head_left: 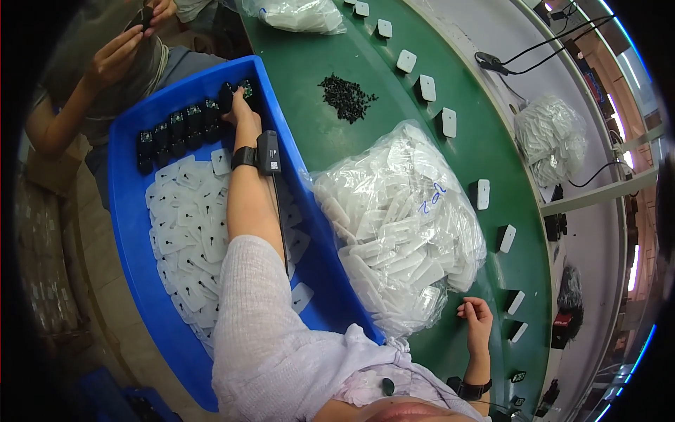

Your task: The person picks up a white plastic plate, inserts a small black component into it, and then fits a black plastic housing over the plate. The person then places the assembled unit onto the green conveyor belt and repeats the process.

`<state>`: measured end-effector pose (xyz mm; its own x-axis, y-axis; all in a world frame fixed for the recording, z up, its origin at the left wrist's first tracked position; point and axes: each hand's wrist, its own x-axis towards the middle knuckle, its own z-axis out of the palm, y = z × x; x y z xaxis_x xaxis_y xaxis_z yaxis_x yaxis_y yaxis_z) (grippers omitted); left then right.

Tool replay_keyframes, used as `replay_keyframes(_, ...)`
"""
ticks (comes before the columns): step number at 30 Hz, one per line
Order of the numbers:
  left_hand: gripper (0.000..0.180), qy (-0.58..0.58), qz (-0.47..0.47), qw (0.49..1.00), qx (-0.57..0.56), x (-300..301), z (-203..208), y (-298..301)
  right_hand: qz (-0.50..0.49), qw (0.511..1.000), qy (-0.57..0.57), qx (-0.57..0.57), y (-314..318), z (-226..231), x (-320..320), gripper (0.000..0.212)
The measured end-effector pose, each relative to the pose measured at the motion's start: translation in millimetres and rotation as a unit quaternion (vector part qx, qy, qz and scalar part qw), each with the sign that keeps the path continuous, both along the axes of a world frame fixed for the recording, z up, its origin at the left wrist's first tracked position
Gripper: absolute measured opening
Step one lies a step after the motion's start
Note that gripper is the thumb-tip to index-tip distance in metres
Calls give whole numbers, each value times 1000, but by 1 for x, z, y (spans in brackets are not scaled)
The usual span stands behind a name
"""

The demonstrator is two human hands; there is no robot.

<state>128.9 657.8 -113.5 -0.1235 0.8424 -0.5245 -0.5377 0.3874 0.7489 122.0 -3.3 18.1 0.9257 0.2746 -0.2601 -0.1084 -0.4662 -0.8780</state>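
My left hand (241, 111) reaches to the far end of a blue plastic bin (264, 77). Its fingers close round a black housing (245, 87) with a green circuit board, at the end of a row of similar black housings (176, 130). Below that row, many flat translucent white covers (186, 232), marked with small black pieces, fill the bin. My right hand (478, 316) hovers over or rests on the green table, loosely curled with its fingers a little apart and nothing visible in them. Beside it lies a clear bag (401, 232) packed with white plastic covers.
A pile of small black parts (346, 97) lies on the green table (295, 63). White-topped black devices (448, 123) stand spaced along its right side. Another bag (302, 15) sits at the far end. Across the bin, a co-worker's hands (116, 56) hold a dark part.
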Motion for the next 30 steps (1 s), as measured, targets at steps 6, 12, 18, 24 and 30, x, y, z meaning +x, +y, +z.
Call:
replay_keyframes(6,85,-79,24,996,-21,-6,-4,4,-8,1000,-26,1,-4,-4,-6,13)
replay_keyframes(12,21,-233,-215,947,45,-38,-27,23,0,1000,-23,10,-3,-12,-7,13)
replay_keyframes(18,26,-270,-234,933,32,-40,-7,22,7,998,-70,-4,-1,-7,-16,12)
replay_keyframes(24,29,-380,-239,893,-5,-70,23,-1,39,994,-101,-2,-14,-10,-15,12)
replay_keyframes(30,35,-398,-296,867,-45,-101,44,-34,85,985,-150,-12,1,12,-10,14)
